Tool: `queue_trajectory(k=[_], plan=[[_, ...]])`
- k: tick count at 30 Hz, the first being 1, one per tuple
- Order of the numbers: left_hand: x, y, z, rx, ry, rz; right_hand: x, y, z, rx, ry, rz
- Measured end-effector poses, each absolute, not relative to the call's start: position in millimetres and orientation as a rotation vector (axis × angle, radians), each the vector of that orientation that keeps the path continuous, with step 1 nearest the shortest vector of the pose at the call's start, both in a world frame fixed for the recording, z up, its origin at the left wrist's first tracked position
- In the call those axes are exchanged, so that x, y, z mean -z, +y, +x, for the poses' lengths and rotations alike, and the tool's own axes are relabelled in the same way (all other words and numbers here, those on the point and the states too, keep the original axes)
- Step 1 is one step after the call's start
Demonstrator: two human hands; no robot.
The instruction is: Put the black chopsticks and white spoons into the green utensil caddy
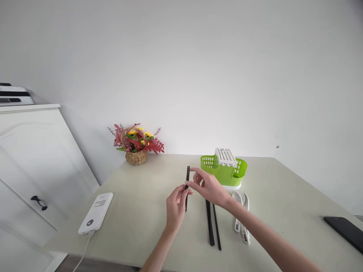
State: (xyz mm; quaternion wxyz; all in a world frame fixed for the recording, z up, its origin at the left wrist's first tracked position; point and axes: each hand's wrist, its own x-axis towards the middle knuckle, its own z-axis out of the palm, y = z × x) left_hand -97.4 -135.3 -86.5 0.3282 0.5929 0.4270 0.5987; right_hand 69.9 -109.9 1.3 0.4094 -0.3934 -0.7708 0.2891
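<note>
Over the middle of the table, a pair of black chopsticks (188,173) is held close together and nearly upright. My left hand (176,207) pinches them around their middle between thumb and fingers. From the right, my right hand (209,187) grips them too, its index fingertip near their upper end and its thumb lower down. More black chopsticks (210,226) lie on the table below my right hand. To their right rest several white spoons (237,224) with dark markings on their handles, partly behind my right forearm.
Behind my right hand stands a green utensil basket (224,175) with a white slotted rack (226,156) on top. A wicker flower basket (136,157) stands at the back left. A white power bank (96,212) with a cable lies left, a black phone (344,231) right.
</note>
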Motion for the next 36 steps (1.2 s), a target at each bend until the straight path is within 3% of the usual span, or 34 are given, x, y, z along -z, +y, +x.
queue_trajectory(k=[8, 13, 19, 30, 36], plan=[[106, -121, -99, -1.451, 1.046, 1.616, -33, -80, 73, -0.484, -2.039, -1.004], [120, -95, -115, -1.212, 1.060, 1.629, -77, -57, 129, -0.452, -1.885, -1.133], [128, -81, -122, -1.113, 1.139, 1.548, -128, -15, 188, -0.153, -1.648, -1.257], [133, -86, -118, -1.040, 1.181, 1.642, -46, 76, 173, -0.253, -1.951, -1.499], [130, -83, -117, -0.997, 1.214, 1.685, -32, 81, 183, -0.230, -1.889, -1.563]])
